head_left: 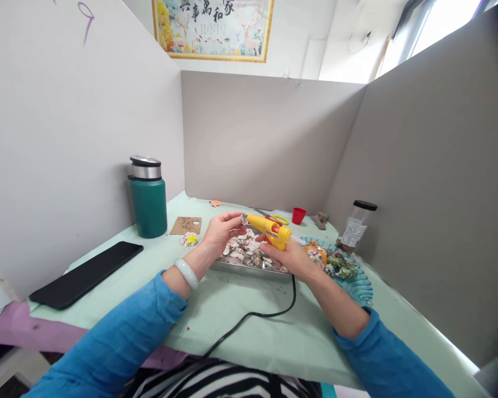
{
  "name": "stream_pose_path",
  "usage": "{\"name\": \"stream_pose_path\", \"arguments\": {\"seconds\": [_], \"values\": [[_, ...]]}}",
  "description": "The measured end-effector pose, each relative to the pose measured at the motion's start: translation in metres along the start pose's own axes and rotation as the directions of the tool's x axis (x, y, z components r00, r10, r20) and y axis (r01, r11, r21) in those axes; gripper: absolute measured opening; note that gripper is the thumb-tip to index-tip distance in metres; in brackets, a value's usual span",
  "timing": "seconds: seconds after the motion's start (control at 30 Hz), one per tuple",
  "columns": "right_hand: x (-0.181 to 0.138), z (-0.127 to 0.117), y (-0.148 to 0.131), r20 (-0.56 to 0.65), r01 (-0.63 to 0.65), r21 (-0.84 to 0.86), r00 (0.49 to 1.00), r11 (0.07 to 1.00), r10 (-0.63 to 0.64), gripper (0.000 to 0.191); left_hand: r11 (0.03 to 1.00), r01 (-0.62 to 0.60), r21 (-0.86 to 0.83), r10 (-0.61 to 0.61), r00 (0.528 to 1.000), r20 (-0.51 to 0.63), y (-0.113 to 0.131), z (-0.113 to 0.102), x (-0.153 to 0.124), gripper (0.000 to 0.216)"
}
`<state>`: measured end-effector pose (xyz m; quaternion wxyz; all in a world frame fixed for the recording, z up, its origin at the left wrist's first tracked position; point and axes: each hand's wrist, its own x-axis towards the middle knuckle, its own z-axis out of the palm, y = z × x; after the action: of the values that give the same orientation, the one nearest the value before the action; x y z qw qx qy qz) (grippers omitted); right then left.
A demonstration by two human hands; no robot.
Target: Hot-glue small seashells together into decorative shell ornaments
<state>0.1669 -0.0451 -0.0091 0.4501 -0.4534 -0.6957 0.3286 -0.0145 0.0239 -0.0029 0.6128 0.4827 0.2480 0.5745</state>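
Note:
My right hand (288, 257) is wrapped round the handle of a yellow hot glue gun (269, 229), its nozzle pointing left. Pinched in the fingertips of my left hand (221, 235) is a small pale piece (244, 219), perhaps a shell, right at the nozzle tip. Whether the nozzle touches it I cannot tell. Below both hands lies a metal tray (253, 272) full of shells (244, 249). From the glue gun a black cord (249, 315) runs down over the table's front edge.
A green bottle (148, 207), a black phone-like slab (89, 273), a brown card (186, 225) and a flower-decorated disc (189, 239) are at left. Scissors (280, 219) and a red cup (299, 215) stand behind. On the right are a blue plate (363, 284) and a clear jar (354, 226).

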Motion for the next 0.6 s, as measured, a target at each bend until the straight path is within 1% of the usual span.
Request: {"name": "stream_pose_path", "arguments": {"seconds": [0.23, 0.6], "values": [[-0.002, 0.001, -0.0055, -0.016, 0.029, -0.01, 0.999, 1.0, -0.029, 0.032, 1.0, -0.01, -0.011, 0.01, 1.0, 0.009, 0.0016, 0.001, -0.0004, 0.026], [-0.0009, -0.0019, 0.0015, 0.029, 0.008, -0.028, 1.0, 1.0, -0.008, 0.034, 1.0, -0.007, -0.027, 0.007, 1.0, 0.0, 0.0006, -0.0038, 0.003, 0.027]]}}
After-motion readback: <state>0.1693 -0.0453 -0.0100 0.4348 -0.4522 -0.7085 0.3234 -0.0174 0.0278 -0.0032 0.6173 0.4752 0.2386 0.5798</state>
